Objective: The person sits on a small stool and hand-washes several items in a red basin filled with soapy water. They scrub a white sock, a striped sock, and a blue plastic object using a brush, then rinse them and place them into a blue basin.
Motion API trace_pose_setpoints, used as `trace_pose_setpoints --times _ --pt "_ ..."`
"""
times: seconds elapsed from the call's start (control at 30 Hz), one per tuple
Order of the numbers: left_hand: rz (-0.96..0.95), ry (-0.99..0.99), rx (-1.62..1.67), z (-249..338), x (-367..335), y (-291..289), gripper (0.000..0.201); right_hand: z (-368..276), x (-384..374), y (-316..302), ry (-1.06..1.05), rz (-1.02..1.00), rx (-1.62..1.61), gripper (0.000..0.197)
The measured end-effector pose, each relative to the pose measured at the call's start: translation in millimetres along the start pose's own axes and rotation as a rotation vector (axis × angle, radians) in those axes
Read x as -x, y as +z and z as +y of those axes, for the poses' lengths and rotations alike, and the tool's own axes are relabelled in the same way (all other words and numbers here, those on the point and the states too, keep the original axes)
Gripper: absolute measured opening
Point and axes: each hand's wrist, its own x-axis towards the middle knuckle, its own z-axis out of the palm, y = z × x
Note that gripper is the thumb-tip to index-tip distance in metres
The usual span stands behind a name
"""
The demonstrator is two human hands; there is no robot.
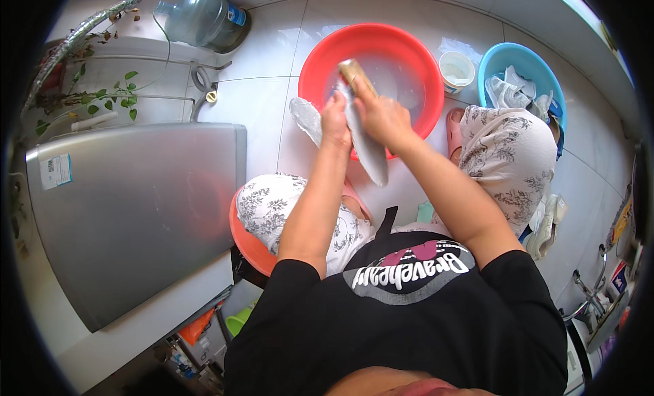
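Note:
Over the near edge of a red basin [371, 33] of cloudy water, my left hand [335, 123] grips a long pale-grey insole [371, 154]. Its lower end points toward me. My right hand [385, 118] is closed round a wooden-backed scrub brush [357, 75], its bristle side turned to the insole's upper part. The brush seems to touch the insole, though my fingers hide part of the contact. A second pale insole [306, 119] shows just left of my left hand; whether it rests on something or is held I cannot tell.
A white tub [457, 70] and a blue basin [490, 63] holding white shoes [509, 93] stand right of the red basin. More shoes [543, 225] lie by my right leg. A grey appliance [136, 212] fills the left, with a water-cooler bottle [197, 18] beyond.

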Motion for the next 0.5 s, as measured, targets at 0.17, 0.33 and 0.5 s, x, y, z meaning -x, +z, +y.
trace_pose_setpoints --times 0.17,0.33,0.5 --pt "0.049 0.127 -0.029 10 7 8 0.038 -9 27 9 -0.043 -0.04 0.036 0.052" --pt "0.003 -0.032 0.103 6 6 6 0.041 4 17 13 -0.086 0.035 0.074 0.053" --pt "-0.164 -0.049 0.186 16 19 20 0.067 -9 20 9 0.013 -0.046 0.101 0.053"
